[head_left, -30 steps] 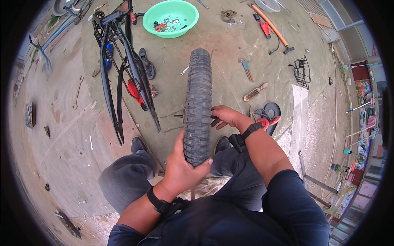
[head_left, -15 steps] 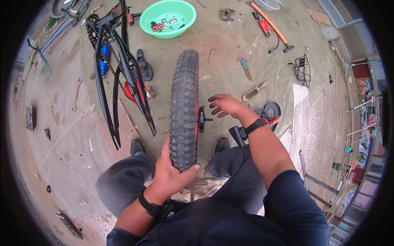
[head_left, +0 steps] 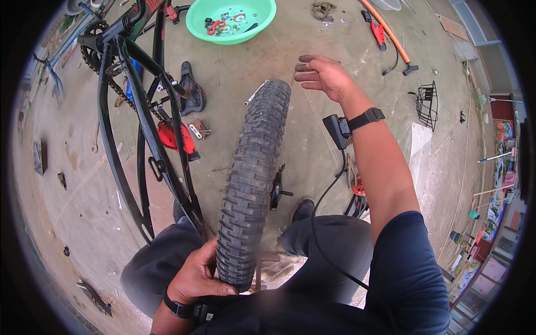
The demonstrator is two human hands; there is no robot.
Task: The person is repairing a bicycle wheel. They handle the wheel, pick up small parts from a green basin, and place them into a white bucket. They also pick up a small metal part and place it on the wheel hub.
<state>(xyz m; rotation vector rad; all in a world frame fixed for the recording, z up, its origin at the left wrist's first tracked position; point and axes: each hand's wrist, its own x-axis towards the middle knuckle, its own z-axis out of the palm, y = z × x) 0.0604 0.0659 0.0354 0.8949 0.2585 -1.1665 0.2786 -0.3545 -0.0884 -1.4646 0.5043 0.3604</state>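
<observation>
Black knobbly rubber covers a bicycle wheel [head_left: 251, 173] held upright at the near centre of the scene, its far end slanting right. A worker's bare left hand [head_left: 195, 273] is clamped on the tyre's near end, thumb laid across it. The bare right hand [head_left: 326, 78], empty, its fingers apart, hangs beside the tyre's far end without touching. A dark metal hub [head_left: 277, 190] juts from the wheel's right side. At left stands a black bicycle frame [head_left: 148, 123]; a round mint-green plastic basin [head_left: 265, 17] of small parts sits at the far side.
</observation>
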